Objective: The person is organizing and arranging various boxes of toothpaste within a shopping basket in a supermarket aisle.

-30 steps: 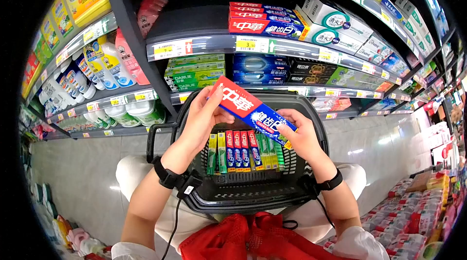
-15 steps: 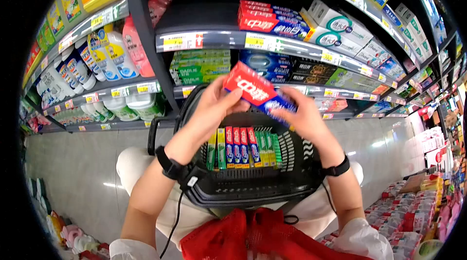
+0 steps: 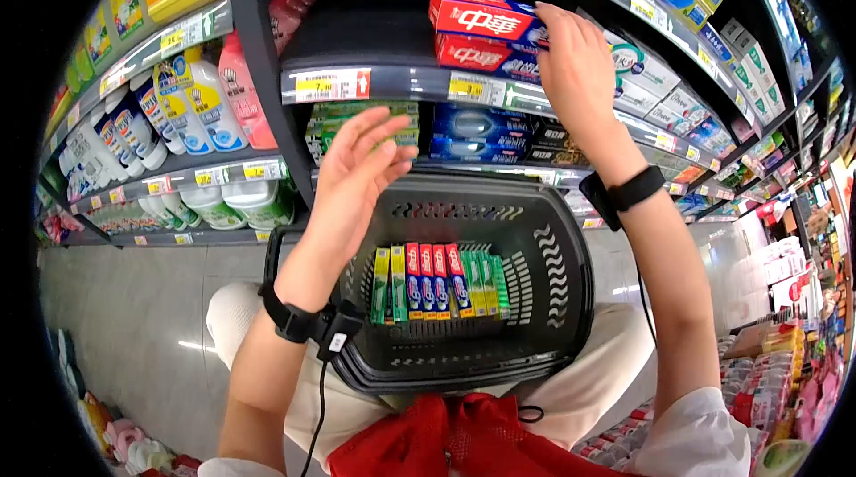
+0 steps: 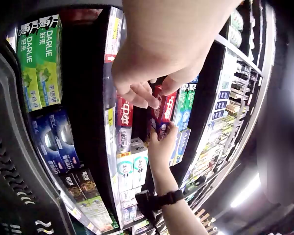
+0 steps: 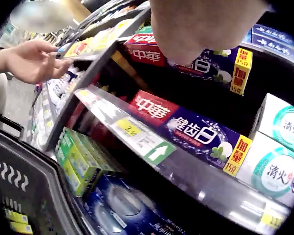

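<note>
My right hand (image 3: 578, 67) grips the right end of a red and blue toothpaste box (image 3: 481, 15) at the shelf. In the right wrist view this toothpaste box (image 5: 144, 51) hangs above and behind a matching box (image 5: 154, 108) lying on the shelf, with a dark gap between them. My left hand (image 3: 357, 169) is in the air over the basket's far left rim, fingers loosely bent and holding nothing. A black shopping basket (image 3: 401, 361) between the knees carries a row of upright toothpaste boxes (image 3: 432, 281), red-blue in the middle and green at both sides.
White boxes with teal rings (image 5: 279, 171) stand right of the matching box. Below the price-tag rail (image 3: 419, 85) lie green boxes (image 5: 78, 156) and dark blue boxes (image 3: 477, 131). A dark upright post (image 3: 272, 94) divides off bottles (image 3: 192, 107) at the left.
Both hands held the toothpaste box over the basket earlier. The left hand has let go; the right hand has carried the box forward and up to the shelf.
</note>
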Demonstrator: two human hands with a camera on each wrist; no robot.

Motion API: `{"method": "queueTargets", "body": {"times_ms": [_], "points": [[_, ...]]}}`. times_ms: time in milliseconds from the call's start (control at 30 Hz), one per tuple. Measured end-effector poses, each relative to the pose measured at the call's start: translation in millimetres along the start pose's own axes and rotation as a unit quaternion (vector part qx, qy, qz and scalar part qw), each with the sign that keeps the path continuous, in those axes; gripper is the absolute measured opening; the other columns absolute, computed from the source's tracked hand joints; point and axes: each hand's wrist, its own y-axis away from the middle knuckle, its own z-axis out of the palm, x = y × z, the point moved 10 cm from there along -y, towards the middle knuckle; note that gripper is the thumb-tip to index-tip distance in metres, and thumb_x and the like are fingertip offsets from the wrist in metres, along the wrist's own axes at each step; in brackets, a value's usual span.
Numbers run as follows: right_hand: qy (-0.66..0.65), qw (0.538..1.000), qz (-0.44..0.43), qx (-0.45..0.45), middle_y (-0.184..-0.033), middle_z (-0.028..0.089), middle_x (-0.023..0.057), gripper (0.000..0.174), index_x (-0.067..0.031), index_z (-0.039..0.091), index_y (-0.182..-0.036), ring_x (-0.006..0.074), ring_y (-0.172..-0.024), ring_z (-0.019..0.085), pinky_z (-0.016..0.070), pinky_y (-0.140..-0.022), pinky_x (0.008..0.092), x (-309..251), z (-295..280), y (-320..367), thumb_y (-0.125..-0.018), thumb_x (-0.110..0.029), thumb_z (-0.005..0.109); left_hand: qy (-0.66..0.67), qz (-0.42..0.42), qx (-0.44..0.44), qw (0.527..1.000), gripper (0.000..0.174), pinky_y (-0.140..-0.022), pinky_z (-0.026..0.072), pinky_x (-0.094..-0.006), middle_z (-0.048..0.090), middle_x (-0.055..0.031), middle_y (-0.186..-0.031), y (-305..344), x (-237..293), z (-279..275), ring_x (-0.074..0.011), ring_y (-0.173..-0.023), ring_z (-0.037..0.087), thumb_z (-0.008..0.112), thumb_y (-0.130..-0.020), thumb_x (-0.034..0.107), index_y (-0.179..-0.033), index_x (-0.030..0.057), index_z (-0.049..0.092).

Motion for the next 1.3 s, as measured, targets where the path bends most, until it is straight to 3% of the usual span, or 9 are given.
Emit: {"method": "queueTargets", "body": {"times_ms": [133, 233, 267, 367, 400, 700, 967, 1167, 1300], "points": [[0.066, 0.995, -0.02, -0.078, -0.102, 0.058, 0.0085, 0.037, -0.0078, 0.047, -0.111, 0.0262, -0.098, 0.055, 0.0413, -0.087, 0.0398, 22.2, 58.1, -21.6, -0.074, -0.005, 0.051, 0.0, -0.017, 0.0, 1.0, 0.04, -0.082, 0.0446, -0.027, 0.049, -0.0115, -0.118, 3.3, -0.5, 3.2, -0.0169, -0.094, 0.055, 0.05, -0.087, 0.007, -0.124, 0.0033, 0.037], [0.059, 0.977, 0.055, -0.198, -0.104, 0.058, 0.0128, 0.044, -0.0088, 0.045, -0.117, 0.0303, -0.098, 0.054, 0.0441, -0.081, 0.0401, 55.3, 106.7, -33.6, -0.075, -0.008, 0.056, 0.0, -0.016, -0.017, 1.0, 0.04, -0.081, 0.0439, -0.0274, 0.05, -0.0109, -0.115, 3.7, -0.3, 5.0, -0.0155, -0.091, 0.055, 0.05, -0.087, 0.007, -0.124, 0.0045, 0.037], [0.017, 0.952, 0.089, -0.293, -0.11, 0.054, 0.0165, 0.047, -0.0081, 0.043, -0.12, 0.0334, -0.103, 0.051, 0.0435, -0.083, 0.042, 67.1, 127.4, -35.3, -0.075, -0.011, 0.057, -0.001, -0.02, -0.019, 1.0, 0.04, -0.081, 0.0438, -0.0273, 0.05, -0.0108, -0.114, 3.8, -0.2, 5.0, -0.0154, -0.091, 0.055, 0.05, -0.087, 0.007, -0.124, 0.0044, 0.037], [0.056, 0.953, 0.067, -0.291, -0.122, 0.044, 0.0203, 0.047, -0.0087, 0.044, -0.12, 0.0365, -0.112, 0.043, 0.0393, -0.092, 0.0418, 81.8, 157.4, -49.7, -0.075, -0.013, 0.06, 0.001, -0.02, -0.024, 1.0, 0.04, -0.079, 0.0437, -0.0269, 0.051, -0.0105, -0.112, 3.2, 0.4, 4.0, -0.0148, -0.088, 0.055, 0.05, -0.087, 0.008, -0.124, 0.0044, 0.037], [0.067, 0.959, 0.023, -0.275, -0.123, 0.045, 0.0181, 0.049, -0.0093, 0.045, -0.12, 0.035, -0.115, 0.042, 0.0368, -0.095, 0.0407, 80.0, 164.3, -53.2, -0.075, -0.015, 0.062, 0.003, -0.016, -0.024, 1.0, 0.04, -0.079, 0.0437, -0.027, 0.052, -0.0104, -0.111, 2.6, 0.6, 3.0, -0.0147, -0.087, 0.055, 0.051, -0.087, 0.008, -0.124, 0.0044, 0.037], [-0.026, 0.899, 0.051, -0.434, -0.118, 0.053, 0.0119, 0.049, -0.0098, 0.046, -0.121, 0.0283, -0.11, 0.049, 0.0372, -0.095, 0.0354, 77.2, 193.0, -31.7, -0.075, -0.016, 0.064, 0.001, -0.058, -0.023, 0.998, 0.041, -0.079, 0.0404, -0.0285, 0.051, -0.0066, -0.106, 2.7, -5.1, 5.7, -0.0138, -0.084, 0.051, 0.05, -0.085, 0.008, -0.124, 0.0045, 0.037], [-0.019, 0.818, 0.106, -0.565, -0.128, 0.046, 0.0137, 0.051, -0.0123, 0.043, -0.125, 0.0289, -0.116, 0.045, 0.036, -0.096, 0.0352, 81.4, 208.5, -6.2, -0.075, -0.004, 0.041, 0.041, -0.073, -0.039, 0.996, 0.039, -0.079, 0.0427, -0.0277, 0.053, -0.0087, -0.106, 4.9, -10.9, 6.7, -0.0144, -0.085, 0.055, 0.048, -0.086, 0.005, -0.123, 0.0041, 0.037], [0.026, 0.744, 0.149, -0.651, -0.138, 0.033, 0.0101, 0.054, -0.0168, 0.034, -0.134, 0.0285, -0.126, 0.034, 0.0299, -0.103, 0.0361, 86.3, 219.0, 18.5, -0.081, -0.012, 0.036, 0.054, -0.085, -0.035, 0.994, 0.038, -0.079, 0.0421, -0.0274, 0.053, -0.0078, -0.107, 4.7, -14.2, 4.1, -0.0138, -0.085, 0.054, 0.048, -0.086, 0.006, -0.123, 0.005, 0.037], [0.003, 0.746, 0.138, -0.651, -0.135, 0.037, 0.0125, 0.05, -0.0108, 0.038, -0.131, 0.033, -0.12, 0.04, 0.0366, -0.097, 0.0425, 83.0, 219.1, 17.4, -0.081, -0.014, 0.034, 0.054, -0.082, -0.034, 0.995, 0.04, -0.078, 0.0406, -0.0275, 0.053, -0.0054, -0.105, 4.6, -12.8, 4.3, -0.0135, -0.083, 0.053, 0.05, -0.086, 0.009, -0.123, 0.0061, 0.038]]}}
